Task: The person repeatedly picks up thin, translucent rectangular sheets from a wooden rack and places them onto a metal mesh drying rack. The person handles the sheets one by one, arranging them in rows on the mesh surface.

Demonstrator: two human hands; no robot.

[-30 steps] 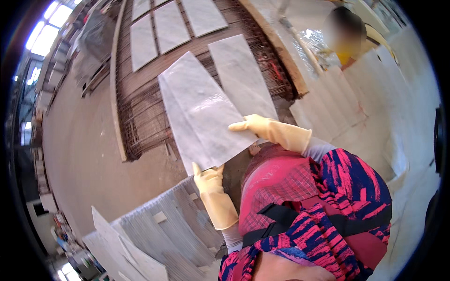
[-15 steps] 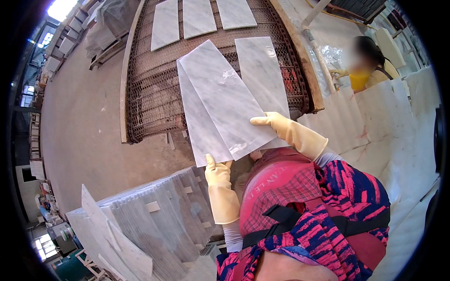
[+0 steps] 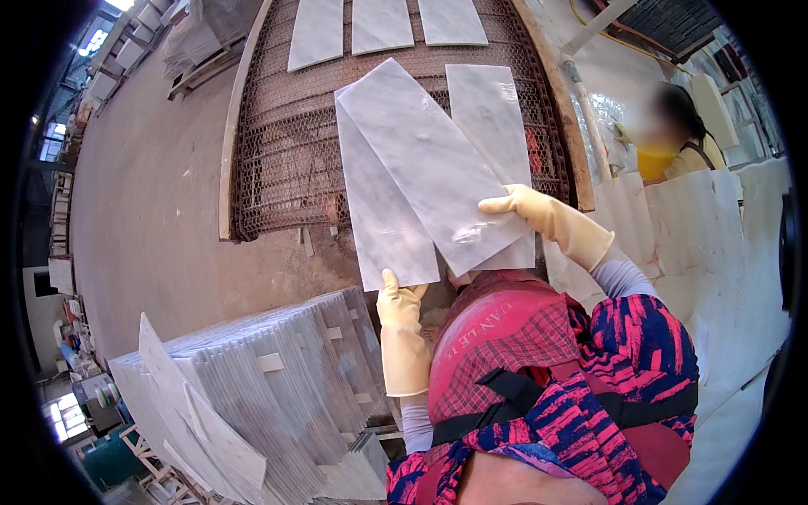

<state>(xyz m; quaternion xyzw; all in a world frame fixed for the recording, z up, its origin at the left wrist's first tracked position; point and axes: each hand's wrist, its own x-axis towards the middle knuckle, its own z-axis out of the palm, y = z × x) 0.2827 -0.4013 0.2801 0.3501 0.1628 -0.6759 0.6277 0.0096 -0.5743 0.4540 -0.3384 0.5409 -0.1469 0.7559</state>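
Note:
Both my hands wear pale yellow rubber gloves. My left hand [image 3: 402, 332] grips the near end of a long grey-white marble tile [image 3: 379, 210], thumb on top. A second marble tile [image 3: 433, 156] lies slanted across it, overlapping its right side. My right hand [image 3: 557, 220] holds that slanted tile by its near right edge, thumb on its face and fingers hidden underneath. Partly covered by it, a third marble tile [image 3: 486, 114] lies to the right. The far ends of these tiles reach over the wire-mesh conveyor [image 3: 278, 160]; whether they touch it I cannot tell.
Three more marble tiles [image 3: 381, 25] lie farther up the conveyor. At lower left stands a row of upright tiles [image 3: 278, 387], with loose slabs [image 3: 181, 383] leaning on it. White sheeting [image 3: 699, 236] covers the right side; a person [image 3: 686, 143] is beyond it.
The whole view has shifted, so the conveyor sits farther right. The slanted tile and my right hand have moved slightly right, widening the fan between the two held tiles.

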